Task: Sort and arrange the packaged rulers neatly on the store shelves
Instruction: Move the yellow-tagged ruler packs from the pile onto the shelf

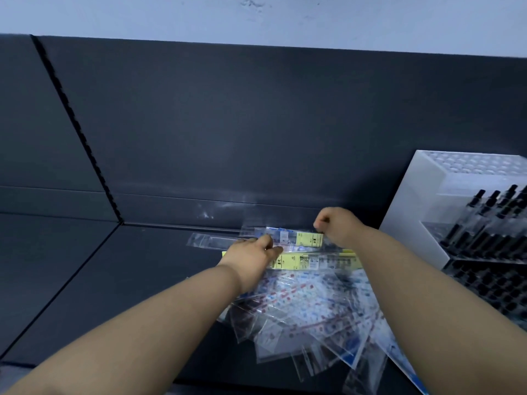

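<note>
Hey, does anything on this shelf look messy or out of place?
Yes. The pile of packaged rulers at the shelf front is fanned out at mixed angles. Only two yellow-labelled packs behind it lie parallel to the back wall; the right hand pinches the rear one.
</note>
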### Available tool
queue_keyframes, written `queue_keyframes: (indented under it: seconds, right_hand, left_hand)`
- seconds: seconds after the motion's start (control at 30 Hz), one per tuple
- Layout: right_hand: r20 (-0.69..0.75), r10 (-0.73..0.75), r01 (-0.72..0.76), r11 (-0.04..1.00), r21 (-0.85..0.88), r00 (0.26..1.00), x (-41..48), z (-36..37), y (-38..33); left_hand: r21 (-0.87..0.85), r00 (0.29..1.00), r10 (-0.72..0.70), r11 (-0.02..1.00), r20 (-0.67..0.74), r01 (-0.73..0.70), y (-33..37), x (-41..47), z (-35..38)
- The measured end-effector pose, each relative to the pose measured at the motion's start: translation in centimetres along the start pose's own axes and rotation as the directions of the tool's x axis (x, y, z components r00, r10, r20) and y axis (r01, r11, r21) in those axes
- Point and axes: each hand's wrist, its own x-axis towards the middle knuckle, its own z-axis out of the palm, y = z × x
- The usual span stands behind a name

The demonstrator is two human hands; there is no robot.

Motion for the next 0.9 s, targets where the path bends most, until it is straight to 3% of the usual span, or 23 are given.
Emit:
queue_keyframes:
  seconds: [0.17,0.37,0.5,0.63,0.8,0.9]
  right_hand:
    - [0.084,-0.02,0.029,0.993,-0.116,0.996,-0.7,1.0,0.5]
    - [0.115,0.037,0.017,0.899,-0.438,0.993,-1.3,1.1,-0.1]
    - [0.068,-0.004,0.033,0.9,-0.434,0.998,-1.2,1.0,-0.2]
    - [0.053,-0.084,0.097,0.943,-0.318,0.995,-2.2,0.6,-0.5]
    - [0.185,-0.206,0.258,0.909,-0.327,0.961,-4.1,0.9,-0.5]
    - [0.262,-0.151,0.267,0.825,-0.499,0.953,-4.7,1.0,-0.3]
  left_hand:
    - [0.011,1.0,0.003,1.0,0.016,-0.003,0.1,-0.1,-0.2]
    - [0.064,1.0,0.016,0.998,0.0,-0.016,0.2,0.0,-0.2]
    - [0.085,0.997,0.042,0.996,-0.061,-0.037,0.0,0.0,0.3]
    - [0.161,0.946,0.135,0.983,-0.296,-0.089,-0.1,0.2,0.8]
    - [0.09,0.985,0.042,0.996,-0.167,-0.027,0.2,1.0,0.9]
    - [-0.044,0.997,-0.05,0.998,-0.058,0.047,0.3,1.3,0.6]
